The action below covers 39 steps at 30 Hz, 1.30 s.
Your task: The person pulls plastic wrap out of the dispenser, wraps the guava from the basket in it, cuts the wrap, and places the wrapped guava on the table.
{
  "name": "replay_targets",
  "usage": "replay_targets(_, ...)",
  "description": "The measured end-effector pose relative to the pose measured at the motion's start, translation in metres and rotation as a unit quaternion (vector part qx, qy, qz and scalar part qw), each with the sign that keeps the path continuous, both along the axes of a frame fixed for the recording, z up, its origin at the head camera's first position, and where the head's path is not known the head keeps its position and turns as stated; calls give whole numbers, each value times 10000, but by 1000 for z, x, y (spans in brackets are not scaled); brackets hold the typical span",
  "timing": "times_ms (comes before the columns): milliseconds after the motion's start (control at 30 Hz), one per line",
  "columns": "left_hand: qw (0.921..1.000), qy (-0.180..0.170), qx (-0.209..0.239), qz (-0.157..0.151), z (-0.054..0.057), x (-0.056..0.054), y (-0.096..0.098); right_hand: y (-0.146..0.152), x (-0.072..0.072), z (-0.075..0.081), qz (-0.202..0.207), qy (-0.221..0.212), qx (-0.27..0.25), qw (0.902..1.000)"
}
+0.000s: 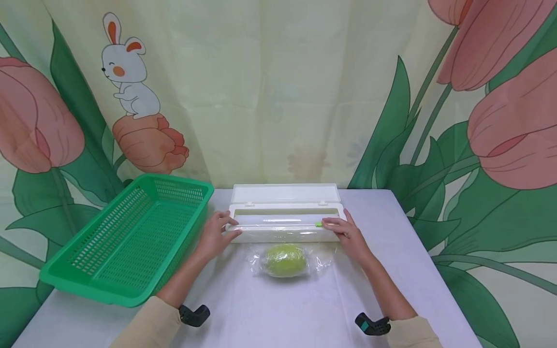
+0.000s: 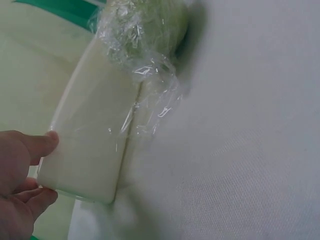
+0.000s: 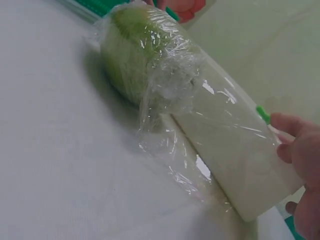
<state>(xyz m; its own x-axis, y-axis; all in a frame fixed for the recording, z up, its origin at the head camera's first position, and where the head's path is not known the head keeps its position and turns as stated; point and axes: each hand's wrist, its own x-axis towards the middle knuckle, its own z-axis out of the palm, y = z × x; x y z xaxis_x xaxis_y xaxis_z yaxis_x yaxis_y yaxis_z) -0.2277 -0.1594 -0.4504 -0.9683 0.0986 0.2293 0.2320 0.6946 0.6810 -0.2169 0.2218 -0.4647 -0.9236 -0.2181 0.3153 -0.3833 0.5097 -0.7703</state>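
Note:
A white cling-film dispenser box [image 1: 285, 223] lies across the table with its lid up. In front of it sits a green round fruit [image 1: 285, 259] wrapped in clear film [image 3: 165, 125] that still runs up to the box. My left hand [image 1: 216, 234] grips the box's left end [image 2: 85, 160], thumb on top. My right hand [image 1: 348, 234] rests on the right end, fingertips at the small green cutter slider [image 1: 319, 224], which also shows as the green slider [image 3: 263, 114] in the right wrist view.
A green plastic basket [image 1: 130, 237] stands tilted at the left, overhanging the table's edge. The table [image 1: 278, 309] wears a white cloth. A printed curtain with tulips and a rabbit hangs right behind.

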Motion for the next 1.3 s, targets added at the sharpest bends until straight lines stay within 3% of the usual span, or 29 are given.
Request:
replay_targets(233, 9998, 3, 209, -44, -1, 0, 0, -5, 1, 4, -435, 724, 698, 9940)
replay_targets(533, 9988, 401, 260, -95, -4, 1, 0, -11, -4, 3, -945, 875, 333, 9911)
replay_targets(667, 9990, 358, 243, -87, -3, 0, 0, -13, -6, -1, -808, 1165, 147, 9898)
replay_targets(833, 9998, 81, 186, -86, -1, -2, -2, -20, -8, 0, -345, 1478, 832, 9849)
replay_targets(1000, 9999, 68, -83, -112, 3, -2, -3, -24, -6, 5, -260, 1228, 1354, 9828)
replay_targets(1200, 9991, -40, -335, -268, 12, 0, -2, -12, -3, 6, -399, 635, 1167, 9903)
replay_targets(1300, 9984, -82, -371, -426, 17, 1, 2, -3, -3, 7, -438, 675, 1048, 9912)
